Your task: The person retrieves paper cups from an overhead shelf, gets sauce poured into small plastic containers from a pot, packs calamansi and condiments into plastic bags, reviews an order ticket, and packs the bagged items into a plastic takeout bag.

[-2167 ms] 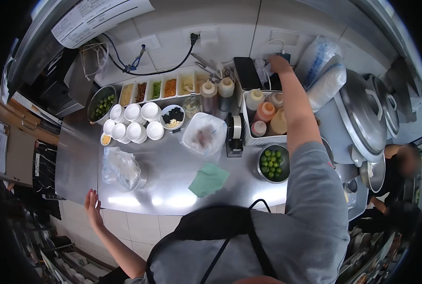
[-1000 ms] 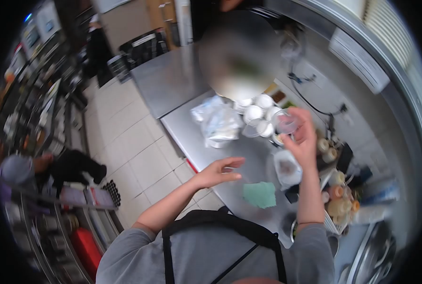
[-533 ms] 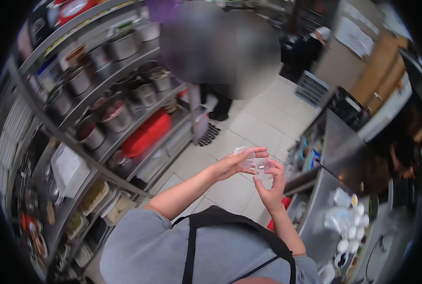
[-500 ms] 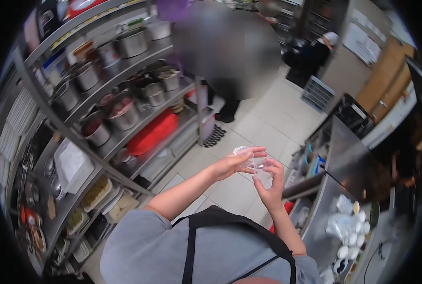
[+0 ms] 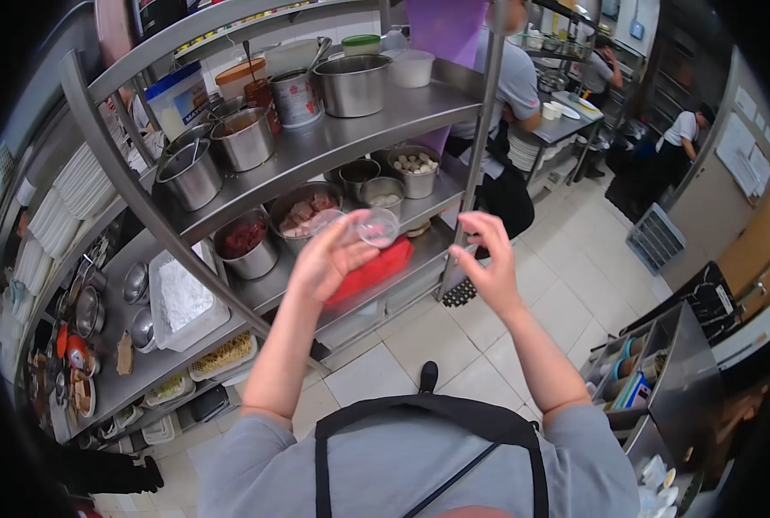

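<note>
My left hand (image 5: 326, 259) is raised in front of the steel shelf, with its palm partly turned up. Between its fingers is a small clear plastic cup (image 5: 379, 227), and a second clear round piece (image 5: 325, 223), a cup or lid, shows behind the fingers. My right hand (image 5: 491, 263) is lifted to the right, apart from the left. Its thumb and fingers are curved and spread, with nothing visible between them. Behind the hands, the shelf holds a pot of raw meat pieces (image 5: 309, 216) and a red tray or cover (image 5: 372, 272).
On the steel shelf (image 5: 324, 121) stand several pots, including a large one (image 5: 354, 86). A white tub of white powder (image 5: 188, 298) is at left. A co-worker (image 5: 514, 86) stands behind the shelf; others are farther back. A steel counter (image 5: 691, 371) is at right.
The view has swung toward the shelf. My right hand has let go of the clear cup and moved away to the right; the clear pieces are now at my left hand.
</note>
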